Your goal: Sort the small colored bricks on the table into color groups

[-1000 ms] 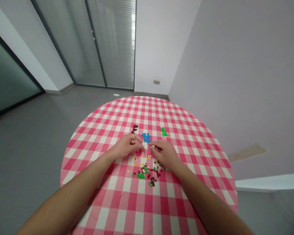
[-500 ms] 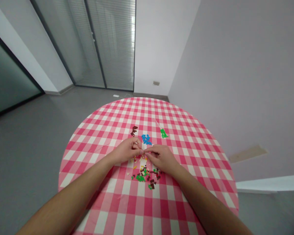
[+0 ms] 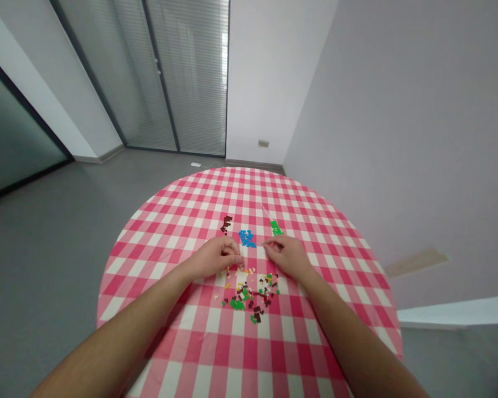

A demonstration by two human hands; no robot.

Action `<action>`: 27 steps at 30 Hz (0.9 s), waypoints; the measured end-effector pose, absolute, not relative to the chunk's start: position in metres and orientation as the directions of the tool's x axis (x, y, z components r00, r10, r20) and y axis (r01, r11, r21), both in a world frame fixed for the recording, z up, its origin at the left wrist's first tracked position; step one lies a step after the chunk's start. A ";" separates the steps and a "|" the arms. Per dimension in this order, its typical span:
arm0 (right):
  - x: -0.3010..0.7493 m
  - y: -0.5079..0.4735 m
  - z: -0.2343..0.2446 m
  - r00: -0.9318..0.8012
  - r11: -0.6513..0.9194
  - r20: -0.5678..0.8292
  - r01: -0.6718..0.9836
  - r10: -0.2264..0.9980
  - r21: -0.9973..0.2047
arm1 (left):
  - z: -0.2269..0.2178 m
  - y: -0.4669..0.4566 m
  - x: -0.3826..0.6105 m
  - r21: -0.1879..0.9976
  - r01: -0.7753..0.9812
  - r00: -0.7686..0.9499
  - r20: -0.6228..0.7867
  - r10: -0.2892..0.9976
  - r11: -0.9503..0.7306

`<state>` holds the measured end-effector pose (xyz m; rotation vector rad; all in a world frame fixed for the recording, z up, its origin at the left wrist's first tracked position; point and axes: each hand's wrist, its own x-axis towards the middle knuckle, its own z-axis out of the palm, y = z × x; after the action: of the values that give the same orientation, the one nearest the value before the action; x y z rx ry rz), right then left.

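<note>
Small plastic bricks (image 3: 249, 293) lie scattered in several colours on a pink-and-white gingham tablecloth (image 3: 182, 221) over a round table. Sorted heaps sit beyond them: dark brown bricks (image 3: 226, 224), blue bricks (image 3: 246, 238) and green bricks (image 3: 276, 228). My left hand (image 3: 217, 257) rests with curled fingers just above the scattered bricks, left of the blue heap. My right hand (image 3: 284, 255) is just below the green heap, its fingers also curled. Whether either hand holds a tiny brick is hidden.
The cloth hangs past the round table's edge onto a grey floor. A lilac wall rises on the right. Glass doors with blinds stand ahead, and a white cable (image 3: 196, 164) lies on the floor near the wall.
My hands were close together with their fingertips meeting over the bricks. My right hand has moved right, away from my left, and now sits near the green heap.
</note>
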<state>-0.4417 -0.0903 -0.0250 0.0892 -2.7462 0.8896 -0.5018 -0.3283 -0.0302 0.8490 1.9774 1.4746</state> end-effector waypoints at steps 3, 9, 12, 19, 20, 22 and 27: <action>-0.452 -0.062 -0.029 -0.968 0.848 0.195 0.031 0.157 -0.530 | -0.031 -0.329 -0.503 0.958 0.184 -0.668 -0.041 0.743 0.219; -0.460 -0.047 -0.037 -0.969 0.888 0.165 0.093 0.185 -0.449 | -0.027 -0.332 -0.504 0.939 0.232 -0.667 -0.035 0.744 0.253; -0.462 -0.049 -0.040 -0.966 0.901 0.165 0.117 0.201 -0.418 | -0.027 -0.334 -0.505 0.931 0.252 -0.646 -0.040 0.762 0.263; -0.464 -0.047 -0.044 -0.971 0.912 0.160 0.099 0.176 -0.398 | -0.025 -0.337 -0.505 0.922 0.270 -0.612 -0.056 0.789 0.276; -0.463 -0.046 -0.044 -0.971 0.909 0.162 0.099 0.177 -0.404 | -0.025 -0.337 -0.505 0.922 0.269 -0.609 -0.062 0.790 0.280; -0.462 -0.046 -0.043 -0.968 0.904 0.167 0.103 0.187 -0.416 | -0.025 -0.337 -0.506 0.920 0.265 -0.607 -0.074 0.792 0.289; -0.460 -0.047 -0.042 -0.969 0.906 0.167 0.101 0.183 -0.411 | -0.025 -0.341 -0.506 0.919 0.264 -0.569 -0.098 0.816 0.294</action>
<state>-0.4601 -0.0467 -0.0423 -0.2158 -2.8683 0.6028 -0.5063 -0.3406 -0.0248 0.9607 1.9966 1.2585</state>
